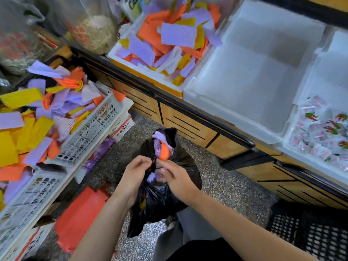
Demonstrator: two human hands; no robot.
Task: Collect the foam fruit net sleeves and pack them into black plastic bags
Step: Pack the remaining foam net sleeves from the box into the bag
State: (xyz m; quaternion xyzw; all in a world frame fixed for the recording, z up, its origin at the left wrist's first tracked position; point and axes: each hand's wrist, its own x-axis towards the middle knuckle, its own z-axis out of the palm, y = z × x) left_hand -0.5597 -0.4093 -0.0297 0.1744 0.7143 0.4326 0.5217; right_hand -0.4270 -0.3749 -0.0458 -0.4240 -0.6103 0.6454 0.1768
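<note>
A black plastic bag (160, 200) stuffed with purple and orange foam net sleeves (164, 150) hangs over the floor in the lower middle. My left hand (134, 176) and my right hand (176, 175) each pinch a twisted black handle strip of the bag (154, 162) between them. More loose sleeves in purple, orange and yellow fill a white slatted crate (88, 132) at the left. Another heap of sleeves (169, 36) lies in a white foam box (143, 69) at the top middle.
A wooden counter with a black rail (207, 125) runs diagonally. On it sit clear bins (244, 72) and a bin of small packets (320, 136). A red stool (82, 213) stands at lower left, a black mesh crate (310, 234) at lower right. The floor is speckled grey.
</note>
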